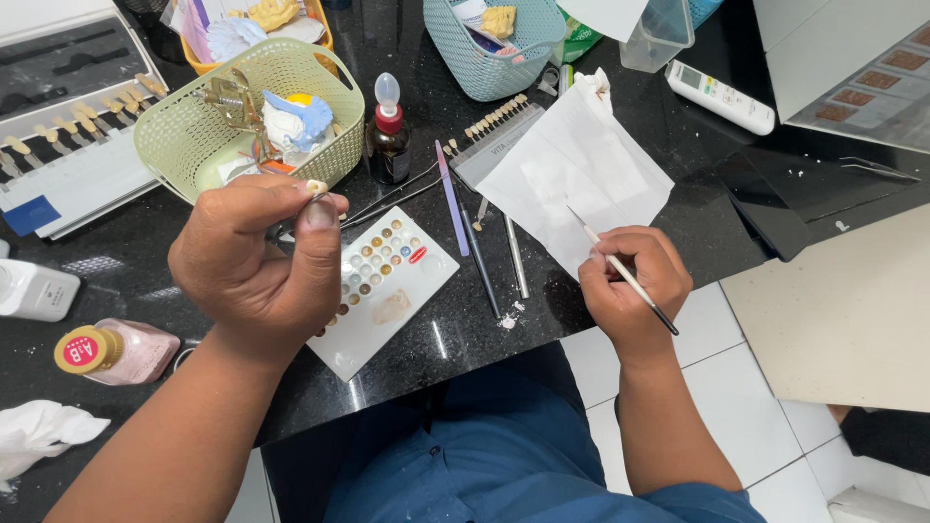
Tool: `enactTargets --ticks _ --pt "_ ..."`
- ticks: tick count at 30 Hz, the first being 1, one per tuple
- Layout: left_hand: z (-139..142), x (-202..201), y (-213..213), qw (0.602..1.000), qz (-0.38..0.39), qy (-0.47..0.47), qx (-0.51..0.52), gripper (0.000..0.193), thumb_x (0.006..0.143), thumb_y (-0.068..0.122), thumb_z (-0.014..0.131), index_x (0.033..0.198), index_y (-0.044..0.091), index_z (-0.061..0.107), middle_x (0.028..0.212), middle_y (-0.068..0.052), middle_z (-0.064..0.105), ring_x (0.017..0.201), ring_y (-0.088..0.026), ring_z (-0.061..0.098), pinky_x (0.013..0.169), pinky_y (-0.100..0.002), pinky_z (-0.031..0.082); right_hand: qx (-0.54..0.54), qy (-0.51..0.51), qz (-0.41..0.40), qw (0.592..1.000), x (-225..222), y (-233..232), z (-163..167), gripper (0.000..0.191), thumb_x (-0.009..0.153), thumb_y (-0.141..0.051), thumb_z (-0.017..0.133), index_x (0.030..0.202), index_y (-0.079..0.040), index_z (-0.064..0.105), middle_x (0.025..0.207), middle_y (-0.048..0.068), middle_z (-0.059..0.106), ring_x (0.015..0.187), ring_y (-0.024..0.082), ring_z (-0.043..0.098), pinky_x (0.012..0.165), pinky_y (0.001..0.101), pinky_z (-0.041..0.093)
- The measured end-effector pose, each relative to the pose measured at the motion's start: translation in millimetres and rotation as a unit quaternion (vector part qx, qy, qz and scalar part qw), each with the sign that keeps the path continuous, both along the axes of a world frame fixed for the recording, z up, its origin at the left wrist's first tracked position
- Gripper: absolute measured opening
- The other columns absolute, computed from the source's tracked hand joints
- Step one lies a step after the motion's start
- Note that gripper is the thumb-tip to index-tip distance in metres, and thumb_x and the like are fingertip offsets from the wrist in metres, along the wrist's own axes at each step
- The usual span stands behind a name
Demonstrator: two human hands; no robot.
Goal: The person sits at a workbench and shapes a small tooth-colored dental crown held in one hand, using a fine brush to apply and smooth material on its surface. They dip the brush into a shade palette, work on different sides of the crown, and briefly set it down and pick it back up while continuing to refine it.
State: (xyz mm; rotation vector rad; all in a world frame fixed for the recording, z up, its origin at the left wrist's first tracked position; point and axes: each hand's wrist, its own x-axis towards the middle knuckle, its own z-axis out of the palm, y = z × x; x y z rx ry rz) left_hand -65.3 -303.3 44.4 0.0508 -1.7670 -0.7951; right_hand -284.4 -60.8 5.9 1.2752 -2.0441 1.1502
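Currently left hand (257,266) raised over black counter (126,252), fingertips pinching small tooth-coloured piece (317,186) up for view. Right hand (635,281) pinches thin brush (623,271) pen-style, tip on white paper (573,174). Colour palette (387,286) between hands, within reach.

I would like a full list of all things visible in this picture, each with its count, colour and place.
green basket: 1, pale green, upper left of the black counter
teal basket: 1, teal, top centre
dropper bottle: 1, dark brown with red collar, right of the green basket
palette: 1, white with coloured dots, between the hands
white paper: 1, white, centre right
hand tools: several, thin, purple and dark, beside the palette
pink bottle: 1, pink, lying at left
remote control: 1, white, upper right
brush: 1, thin, in the right hand
small tooth-like piece: 1, cream, at the left fingers
left hand: 1, raised
right hand: 1, at the counter edge
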Motion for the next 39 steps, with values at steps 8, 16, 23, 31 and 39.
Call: enactTargets --ticks 8,16,23,31,39 --pt "2.2 -0.1 0.9 1.0 0.0 0.002 0.0 0.013 0.107 -0.005 0.063 0.113 -0.002 0.052 0.095 -0.016 0.069 0.086 -0.019 0.074 0.082 -0.027 0.062 -0.007 -0.006 0.009 1.0 0.4 2.2 -4.9 0.013 0.085 0.009 0.071 0.092 0.002 0.064 0.095 0.014 0.069 0.068 0.01 0.065 0.059 0.0213 0.053" --pt "-1.4 1.5 -9.1 0.999 0.0 0.034 0.001 0.01 0.109 -0.005 0.064 0.115 0.0 0.057 0.098 -0.012 0.07 0.089 -0.017 0.075 0.08 -0.025 0.061 -0.09 0.042 0.018 0.995 2.7 7.4 -9.6 0.005 0.096 0.006 0.063 0.101 0.007 0.063 0.096 0.02 0.067 0.075 0.025 0.065 0.066 0.0302 0.053" --pt "-0.6 5.9 -29.2 0.997 0.035 0.052 -0.055 0.009 0.107 -0.003 0.066 0.112 0.002 0.061 0.1 -0.006 0.071 0.083 -0.012 0.072 0.072 -0.022 0.058 -0.253 -0.381 0.261 0.85 49.1 -21.4 4.7 0.011 0.105 0.001 0.057 0.113 0.008 0.057 0.101 0.024 0.068 0.074 0.019 0.067 0.067 0.0331 0.063" --pt "3.3 9.2 -37.6 0.996 0.043 0.066 -0.046 0.009 0.108 -0.001 0.066 0.113 0.004 0.061 0.098 -0.004 0.07 0.074 -0.007 0.066 0.063 -0.02 0.053 -0.011 -0.444 0.466 0.765 44.5 -88.3 45.8 0.015 0.113 -0.009 0.06 0.116 0.003 0.053 0.102 0.024 0.069 0.084 0.025 0.072 0.079 0.0407 0.066" --pt "2.0 16.9 -39.8 0.995 0.068 0.064 -0.021 0.011 0.11 0.003 0.068 0.118 0.008 0.062 0.101 -0.003 0.07 0.08 -0.007 0.069 0.069 -0.021 0.057 0.143 -0.543 0.49 0.666 72.5 -141.0 32.4 0.017 0.104 0.001 0.059 0.114 -0.003 0.047 0.104 0.02 0.07 0.093 0.024 0.073 0.084 0.0404 0.065"
